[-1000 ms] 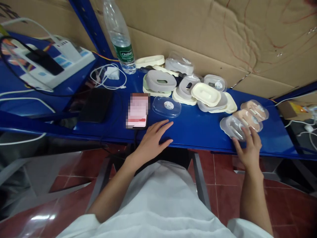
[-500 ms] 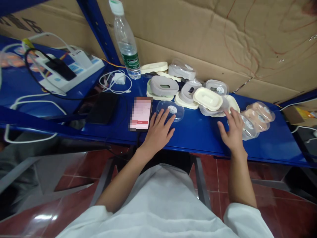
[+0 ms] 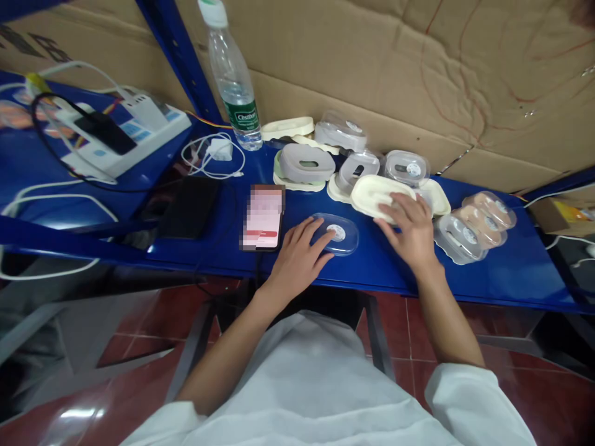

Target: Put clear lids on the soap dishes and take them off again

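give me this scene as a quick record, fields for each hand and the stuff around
left hand: fingers at left end of transparent plastic lid
right hand: at right end of cream oval tray, fingers on top
left of lid: smartphone, screen lit
back left: Cestbon water bottle, upright
far left: white power strip
right of tray: two peach oval containers
surface: blue shelf

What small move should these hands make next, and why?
Probably the right hand should bring the cream tray toward the clear cover: it has hold of the tray, the left hand is at the cover, and blue tabletop shows between tray and cover.
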A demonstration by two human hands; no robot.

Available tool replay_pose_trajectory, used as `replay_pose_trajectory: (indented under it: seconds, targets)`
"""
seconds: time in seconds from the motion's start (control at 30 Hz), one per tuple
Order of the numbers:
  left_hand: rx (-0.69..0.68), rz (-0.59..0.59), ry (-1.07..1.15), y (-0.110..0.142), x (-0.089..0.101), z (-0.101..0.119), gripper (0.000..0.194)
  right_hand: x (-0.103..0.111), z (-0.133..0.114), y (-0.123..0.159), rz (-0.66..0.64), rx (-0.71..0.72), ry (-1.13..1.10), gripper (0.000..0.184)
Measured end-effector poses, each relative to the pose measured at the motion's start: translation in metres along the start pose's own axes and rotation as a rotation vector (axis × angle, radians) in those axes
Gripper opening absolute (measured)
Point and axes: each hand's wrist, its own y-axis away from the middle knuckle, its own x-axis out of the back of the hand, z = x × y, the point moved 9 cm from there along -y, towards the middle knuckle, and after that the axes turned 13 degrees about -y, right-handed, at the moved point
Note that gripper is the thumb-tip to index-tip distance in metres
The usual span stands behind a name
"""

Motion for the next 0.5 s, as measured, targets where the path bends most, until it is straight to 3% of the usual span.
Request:
replay_pose_trajectory:
  seconds: [0.1, 0.23, 0.4, 0.5]
  targets:
    - [0.068, 0.105, 0.022, 0.009, 0.010, -0.005, 0.041, 0.012, -0.027, 0.038, 0.090, 0.002, -0.064, 0.031]
    - [0.143, 0.173, 0.032, 0.017, 0.018, -0.011, 0.042, 0.009, -0.032, 0.083, 0.155, -0.080, -0.131, 0.038]
    - [0.208, 0.148, -0.042, 0.002, 0.016, -0.017, 0.038, -0.015, -0.040, 0.093, -0.004, -0.045, -0.191, 0.033]
    - [0.105, 0.138, -0.082, -0.002, 0.018, -0.003, 0.039, -0.023, -0.043, 0.087, -0.144, -0.013, -0.186, 0.040]
